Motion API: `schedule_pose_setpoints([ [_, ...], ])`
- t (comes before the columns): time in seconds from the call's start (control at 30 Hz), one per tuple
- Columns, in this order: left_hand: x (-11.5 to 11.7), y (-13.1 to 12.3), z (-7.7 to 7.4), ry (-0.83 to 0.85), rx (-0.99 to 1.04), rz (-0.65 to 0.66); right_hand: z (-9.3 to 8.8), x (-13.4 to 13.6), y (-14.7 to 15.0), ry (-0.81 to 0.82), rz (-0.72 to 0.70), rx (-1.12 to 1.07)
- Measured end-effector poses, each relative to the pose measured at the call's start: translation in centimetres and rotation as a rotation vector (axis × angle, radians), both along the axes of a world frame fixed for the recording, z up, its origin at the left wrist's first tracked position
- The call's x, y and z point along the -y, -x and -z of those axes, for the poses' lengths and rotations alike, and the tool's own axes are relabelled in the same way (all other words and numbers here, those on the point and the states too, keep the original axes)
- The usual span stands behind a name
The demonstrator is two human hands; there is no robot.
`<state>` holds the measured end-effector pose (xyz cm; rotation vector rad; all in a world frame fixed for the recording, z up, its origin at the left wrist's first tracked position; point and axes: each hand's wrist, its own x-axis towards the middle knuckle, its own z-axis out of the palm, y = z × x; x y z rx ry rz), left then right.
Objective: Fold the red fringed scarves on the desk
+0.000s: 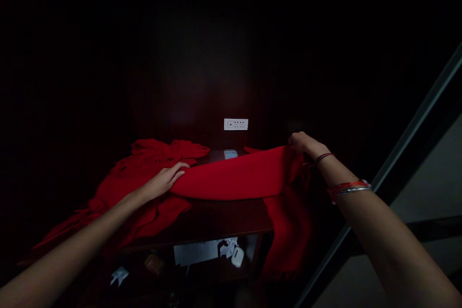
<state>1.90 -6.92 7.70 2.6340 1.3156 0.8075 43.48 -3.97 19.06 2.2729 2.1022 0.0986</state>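
Note:
A long red scarf with fringed ends lies across a dark wooden cabinet top. Its middle is stretched as a folded band between my two hands. At the band's left end, my left hand holds the cloth, its fingers laid over the upper edge and the thumb out of sight. My right hand is closed on the upper right corner, a bit higher than the left. Bunched red cloth is heaped on the left, its fringe trailing toward the front. On the right, more cloth hangs past the cabinet's edge.
A white wall socket is behind the scarf, with a small pale item below it. The open shelf underneath holds a paper sheet, crumpled paper and a white case. A metal-edged frame slants along the right.

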Motion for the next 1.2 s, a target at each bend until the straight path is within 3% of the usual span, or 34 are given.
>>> schedule_pose_setpoints([
  [0.17,1.3,1.4,-0.2,0.046,-0.078,0.081,1.9,-0.9,-0.1,0.086,-0.078,-0.002],
  [0.43,0.5,2.5,-1.1,0.310,-0.103,-0.007,2.4,-1.6,-0.1,0.132,-0.134,-0.039],
  [0.57,0.4,3.4,0.7,0.327,-0.297,0.030,2.4,-1.7,0.2,0.152,-0.141,-0.037],
  [0.7,0.1,4.0,2.5,0.110,-0.358,-0.095,1.9,-2.0,0.0,0.155,-0.097,-0.001],
  [0.8,-0.7,4.0,1.3,-0.040,-0.172,-0.200,0.7,-2.5,-0.6,0.087,-0.080,0.031],
  [0.93,-1.4,3.7,-2.4,-0.089,0.160,-0.373,-1.6,-3.1,-0.9,-0.128,-0.112,0.102],
  [1.03,-1.0,3.9,-3.8,-0.096,0.260,-0.297,-2.4,-3.0,-0.6,-0.094,-0.057,0.067],
  [1.1,-0.4,4.4,-3.7,-0.053,0.205,-0.216,-2.1,-2.7,-0.3,0.047,-0.003,-0.004],
  [1.2,1.0,5.3,-2.7,0.148,0.018,-0.082,-1.0,-2.1,-0.1,0.222,0.022,-0.097],
])
